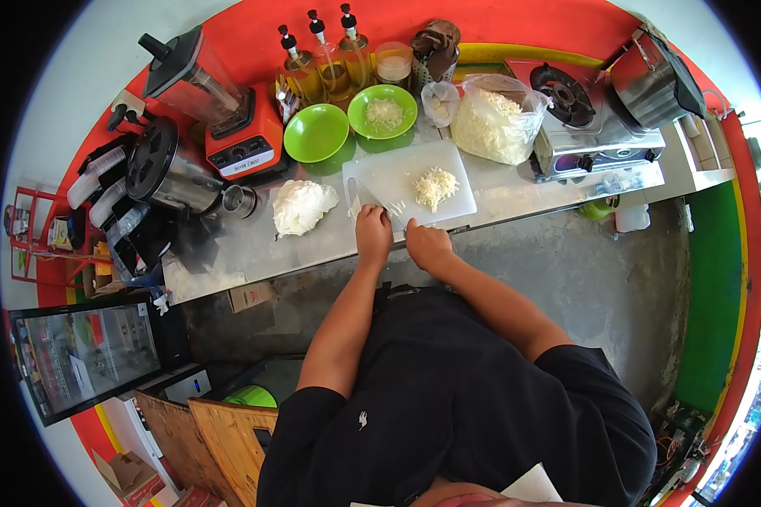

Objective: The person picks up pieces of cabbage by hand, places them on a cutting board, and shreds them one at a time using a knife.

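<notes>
The left hand (374,230) looks closed round the handle of a knife (363,195), whose blade lies over the left part of the white cutting board (379,169). The right hand (429,245) is curled at the board's near edge, thumb toward the board; its palm is hidden, so I cannot tell whether it grips anything. A heap of pale shreds (435,188) sits on the right part of the board, and a few loose shreds (396,208) lie between it and the blade.

The likeliest trouble is a cut: the two hands are near each other, and a slip of the blade to the right could reach the thumb. The board is the next worry — it lies close to the front of the tabletop (220,264), so a hard push or pull at its near edge could make it slide or tip. The loose shreds are close to that edge too, and a sweep of a sleeve or wrist could send them to the floor (558,262).

Behind the board, the green bowl with shreds (384,112) stands just beside the second green bowl (316,133); a careless reach could knock either one. The open plastic bag (497,127) at the right is full and soft-sided, so a bump could make it slump and spill — perhaps toward the stove (585,118).
</notes>
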`<state>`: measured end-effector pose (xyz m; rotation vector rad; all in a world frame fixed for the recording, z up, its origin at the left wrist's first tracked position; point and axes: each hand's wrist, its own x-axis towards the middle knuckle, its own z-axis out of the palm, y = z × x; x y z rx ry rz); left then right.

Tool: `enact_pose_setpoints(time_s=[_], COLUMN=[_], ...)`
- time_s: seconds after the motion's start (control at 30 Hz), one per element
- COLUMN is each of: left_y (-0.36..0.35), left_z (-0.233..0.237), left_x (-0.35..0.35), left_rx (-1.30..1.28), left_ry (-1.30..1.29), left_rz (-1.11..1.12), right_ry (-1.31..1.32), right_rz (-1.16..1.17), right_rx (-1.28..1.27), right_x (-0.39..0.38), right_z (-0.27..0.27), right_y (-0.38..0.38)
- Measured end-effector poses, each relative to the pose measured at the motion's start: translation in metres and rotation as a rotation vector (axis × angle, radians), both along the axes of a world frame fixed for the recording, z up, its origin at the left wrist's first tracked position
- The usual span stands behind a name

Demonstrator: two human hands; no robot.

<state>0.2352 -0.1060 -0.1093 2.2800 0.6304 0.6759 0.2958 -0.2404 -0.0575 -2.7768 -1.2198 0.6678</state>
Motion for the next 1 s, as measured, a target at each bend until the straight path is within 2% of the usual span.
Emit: enact_pose_setpoints(time_s=[0.13, 0.2, 0.33, 0.63, 0.7, 0.9, 1.0], left_y=[0.000, 0.000, 0.001, -0.004, -0.004, -0.008, -0.011], left_z=[-0.001, -0.005, -0.007, 0.000, 0.002, 0.008, 0.008], left_x=[0.000, 0.001, -0.001, 0.001, 0.000, -0.002, 0.000], left_rx=[-0.001, -0.116, -0.156, -0.109, 0.000, -0.046, -0.017], left_ry=[0.020, -0.037, -0.043, -0.018, 0.024, 0.102, 0.011], left_rz=[0.000, 0.018, 0.021, 0.080, 0.074, 0.118, 0.156], right_ry=[0.002, 0.020, -0.034, -0.026, 0.006, 0.070, 0.018], right_rz=[-0.007, -0.051, -0.028, -0.048, -0.029, -0.078, -0.024], right_rx=[-0.004, 0.015, 0.042, 0.059, 0.024, 0.013, 0.030], right_x=[-0.005, -0.006, -0.004, -0.004, -0.005, -0.009, -0.004], right_z=[0.002, -0.006, -0.012, -0.011, -0.006, -0.006, -0.005], right_y=[0.002, 0.001, 0.005, 0.008, 0.003, 0.007, 0.006])
